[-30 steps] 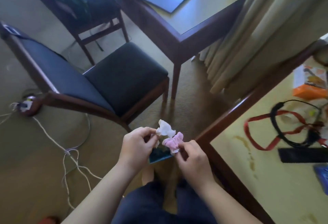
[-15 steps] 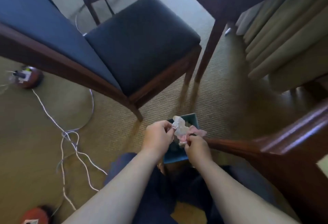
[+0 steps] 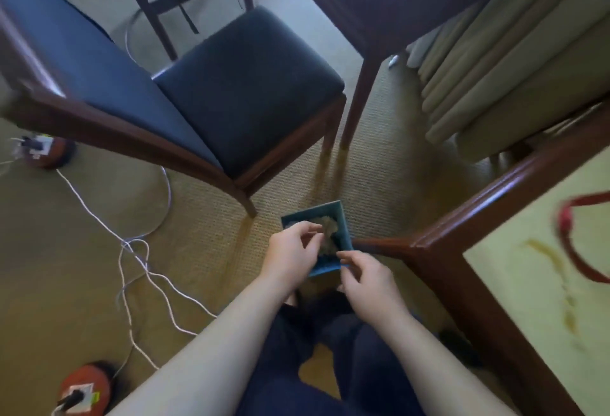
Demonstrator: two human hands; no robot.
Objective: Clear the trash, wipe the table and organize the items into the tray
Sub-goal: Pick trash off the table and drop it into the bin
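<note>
Our hands, left [image 3: 293, 250] & right [image 3: 366, 275], hang open, empty above bin [image 3: 345, 229]; w/ bench [image 3: 515, 270] stain unwiped, strap may smear.

two bare hands, the left hand [image 3: 292, 250] and the right hand [image 3: 369, 278], are showing with one blue bin [image 3: 343, 231], two chairs [image 3: 211, 92], two tables [image 3: 515, 250], two round floor sockets [image 3: 49, 151] and one red strap [image 3: 574, 250].

Both hands hover over a small teal bin [image 3: 343, 227] on the carpet, the left hand [image 3: 293, 250] and right hand [image 3: 366, 280] empty, fingers loosely parted. Crumpled trash [image 3: 330, 234] lies inside the bin, beside the table corner [image 3: 425, 244].
</note>
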